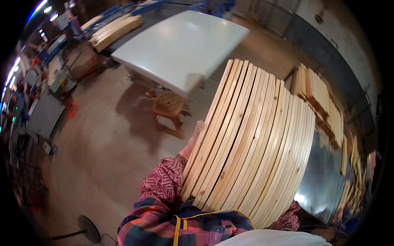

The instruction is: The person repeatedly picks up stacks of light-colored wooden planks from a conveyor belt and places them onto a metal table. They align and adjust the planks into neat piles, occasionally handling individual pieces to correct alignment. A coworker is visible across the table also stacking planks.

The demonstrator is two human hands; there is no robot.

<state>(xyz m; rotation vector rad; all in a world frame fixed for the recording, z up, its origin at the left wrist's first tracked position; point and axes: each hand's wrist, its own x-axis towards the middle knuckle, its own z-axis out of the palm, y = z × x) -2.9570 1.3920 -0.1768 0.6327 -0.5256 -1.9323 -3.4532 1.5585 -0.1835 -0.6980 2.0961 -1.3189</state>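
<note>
A wide bundle of pale wooden slats [250, 139] is held against my front, the slats lying side by side and tilted away to the upper right. My left hand [194, 139], in what looks like a pinkish glove, presses along the bundle's left side, its fingers closed around the outermost slat. A pink patterned sleeve cover [162, 180] wraps that forearm. On the other side, only a patterned sleeve [289, 217] of my right arm shows below the bundle. The slats hide my right hand.
Ahead stands a large pale-topped table [184, 45], with a small wooden stool [169, 108] by its near corner. Stacked timber [322, 98] and a shiny metal surface [322, 176] lie to the right. Grey machinery [45, 112] lines the left; more boards [117, 30] lie far left.
</note>
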